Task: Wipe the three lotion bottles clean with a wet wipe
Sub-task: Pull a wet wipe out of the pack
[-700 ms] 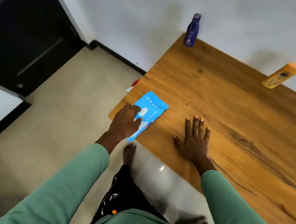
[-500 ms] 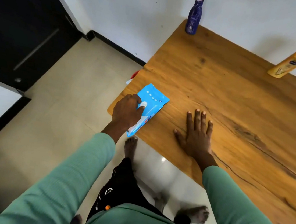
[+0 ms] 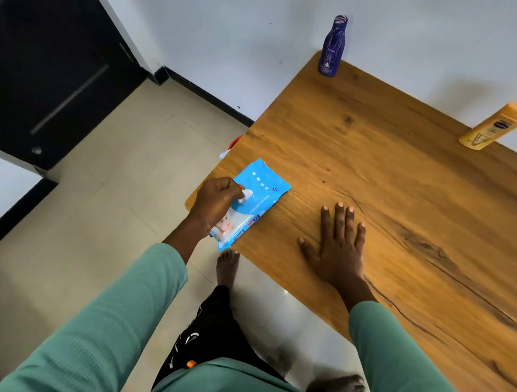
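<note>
Fingers of our left hand are curled, with thumb and forefinger pinching a small white tab on top of the wipe pack. We cannot tell whether that tab is the seal flap or the tip of a wipe. Our right hand lies flat with straight fingers on the tabletop, apart from the pack and holding nothing.

Nothing pins the pack down, so we judge that a pull could lift the whole thing rather than free one wipe. Its near end seems to hang just past the tabletop edge, so a tug toward us could drag it onto the floor. Several wipes might also come out clinging together.

The pack is soft, glossy blue film, slightly crinkled and flat like a pillow. Smooth wood-grain with dark streaks covers the tabletop, which probably offers little grip.

We see only two of the three bottles, both upright along the far edge by the wall. A blue bottle stands at the far corner, slim and waisted in shiny dark plastic. Well apart from it, a yellow bottle is tall, with an orange top. Both look narrow-based and slick, so wiping them one-handed with a wet wipe could tip them or let them slip.
</note>
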`<state>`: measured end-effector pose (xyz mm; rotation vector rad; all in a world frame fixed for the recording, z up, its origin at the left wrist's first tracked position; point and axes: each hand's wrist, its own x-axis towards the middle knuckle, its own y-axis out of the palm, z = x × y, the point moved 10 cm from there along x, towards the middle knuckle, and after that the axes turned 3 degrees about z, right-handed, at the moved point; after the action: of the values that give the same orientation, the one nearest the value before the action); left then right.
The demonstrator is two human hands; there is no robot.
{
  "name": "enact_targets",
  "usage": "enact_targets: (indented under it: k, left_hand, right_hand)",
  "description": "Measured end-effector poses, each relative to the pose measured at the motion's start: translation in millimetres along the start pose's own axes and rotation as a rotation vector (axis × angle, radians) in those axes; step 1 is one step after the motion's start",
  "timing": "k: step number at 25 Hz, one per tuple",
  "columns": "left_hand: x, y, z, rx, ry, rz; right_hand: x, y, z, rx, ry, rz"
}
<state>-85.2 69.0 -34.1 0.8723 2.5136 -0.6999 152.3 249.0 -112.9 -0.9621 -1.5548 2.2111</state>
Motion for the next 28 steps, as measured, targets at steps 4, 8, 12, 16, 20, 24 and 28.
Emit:
enact_targets:
  k: [4, 8, 12, 16, 20, 24, 28]
  left_hand:
    - [-21, -9, -11, -0.294, -0.015, -0.031]
    - [-50, -20, -55, -0.369, 0.114, -0.094]
    - [-91, -2, -101, -0.471, 0.220, -0.064]
    - [-139, 40, -139, -0.501, 0.309, 0.061]
    - [-147, 78, -160, -0.480, 0.355, 0.172]
    - [-113, 96, -180, -0.432, 0.346, 0.306]
    - [-74, 100, -181, -0.442, 0.302, 0.362]
  right_hand:
    - [1, 1, -1, 0.029, -0.016, 0.067]
    - [2, -5, 1, 0.007, -0.052, 0.219]
    - [0, -41, 0, 0.352, -0.092, 0.274]
    - [-38, -126, 2, 1.269, -0.070, 0.235]
    - [-69, -181, 11, 1.689, -0.118, 0.335]
    - [-61, -204, -1, 1.755, -0.053, 0.229]
    - [-44, -203, -12, 1.576, 0.055, 0.088]
